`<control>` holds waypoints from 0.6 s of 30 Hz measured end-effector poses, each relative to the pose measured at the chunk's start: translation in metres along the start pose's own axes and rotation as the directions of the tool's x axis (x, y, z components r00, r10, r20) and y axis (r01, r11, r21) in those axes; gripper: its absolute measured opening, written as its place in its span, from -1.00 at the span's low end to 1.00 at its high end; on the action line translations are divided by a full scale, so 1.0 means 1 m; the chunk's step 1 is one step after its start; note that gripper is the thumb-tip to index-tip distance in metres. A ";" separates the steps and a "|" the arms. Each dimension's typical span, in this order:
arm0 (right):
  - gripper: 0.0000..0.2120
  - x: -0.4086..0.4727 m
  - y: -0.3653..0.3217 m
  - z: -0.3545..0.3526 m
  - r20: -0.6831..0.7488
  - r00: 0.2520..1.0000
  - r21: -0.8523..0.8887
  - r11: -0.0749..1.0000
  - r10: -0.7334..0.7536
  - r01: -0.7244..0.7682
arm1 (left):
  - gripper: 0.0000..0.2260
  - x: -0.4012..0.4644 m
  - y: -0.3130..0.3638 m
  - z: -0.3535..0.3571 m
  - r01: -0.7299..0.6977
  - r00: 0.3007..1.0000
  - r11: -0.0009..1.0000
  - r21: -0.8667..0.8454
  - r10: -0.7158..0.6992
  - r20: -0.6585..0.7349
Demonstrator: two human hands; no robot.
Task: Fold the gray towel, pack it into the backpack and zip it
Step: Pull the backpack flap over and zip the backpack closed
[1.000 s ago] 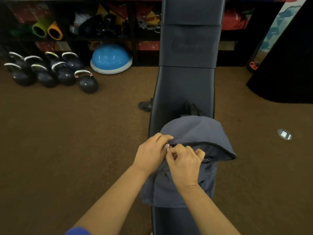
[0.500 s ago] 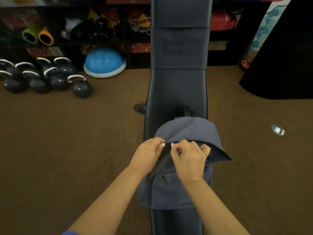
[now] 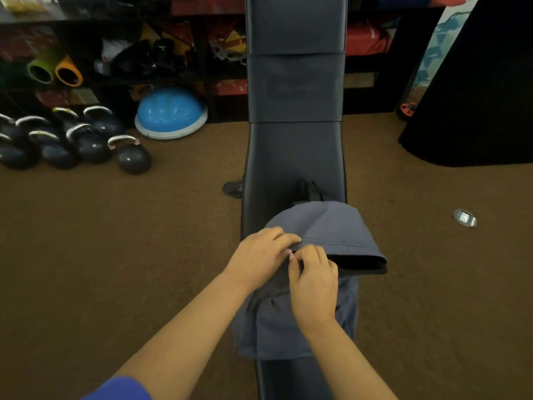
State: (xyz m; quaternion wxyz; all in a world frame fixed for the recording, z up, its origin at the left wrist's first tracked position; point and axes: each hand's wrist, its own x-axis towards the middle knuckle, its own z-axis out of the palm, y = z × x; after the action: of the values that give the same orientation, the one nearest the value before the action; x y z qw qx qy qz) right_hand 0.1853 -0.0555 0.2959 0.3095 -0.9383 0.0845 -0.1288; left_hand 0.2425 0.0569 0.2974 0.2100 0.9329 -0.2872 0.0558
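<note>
A gray backpack (image 3: 326,226) lies on a dark padded bench (image 3: 294,157), its top pointing away from me. My left hand (image 3: 259,255) holds the bag's fabric at the left end of the zipper line. Just beside it, my right hand (image 3: 313,275) pinches something small at the zipper, most likely the pull, which its fingers hide. To the right of my hands the main opening gapes, dark inside (image 3: 357,262). No gray towel is visible.
Brown carpet surrounds the bench. Several black kettlebells (image 3: 86,140) and a blue balance dome (image 3: 170,114) sit at the far left in front of cluttered shelves. A black slab (image 3: 476,96) stands at the right, and a small round silver object (image 3: 464,217) lies on the floor.
Both hands stay pinched together at the zipper's left end. The opening to their right now gapes wider, and the camera has shifted slightly.
</note>
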 end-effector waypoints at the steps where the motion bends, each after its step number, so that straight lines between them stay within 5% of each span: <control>1: -0.88 -0.001 0.000 0.001 0.008 1.000 0.017 0.999 0.030 -0.030 | -0.73 0.002 -0.001 0.000 -0.063 0.998 0.997 0.034 0.062 0.010; 7: -0.89 -0.006 -0.002 0.000 0.021 0.987 0.034 0.987 0.158 -0.158 | -0.79 0.011 0.000 -0.001 -0.165 0.986 0.984 0.073 0.164 0.016; 12: -0.86 0.000 0.002 -0.003 0.043 0.988 -0.013 0.989 0.148 -0.147 | -0.85 0.012 -0.001 0.001 0.257 0.966 0.933 -0.250 -0.240 0.096; 18: -0.89 0.018 0.001 -0.008 0.014 1.000 -0.130 0.992 -0.008 0.009 | -0.88 0.007 -0.001 -0.001 0.362 0.932 0.861 -0.357 -0.329 0.153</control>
State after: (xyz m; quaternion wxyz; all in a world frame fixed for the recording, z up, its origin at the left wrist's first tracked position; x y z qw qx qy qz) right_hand 0.2000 -0.0653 0.3053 0.2479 -0.9577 0.0865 -0.1178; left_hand 0.2489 0.0549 0.2989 0.3804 0.9123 -0.1293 -0.0799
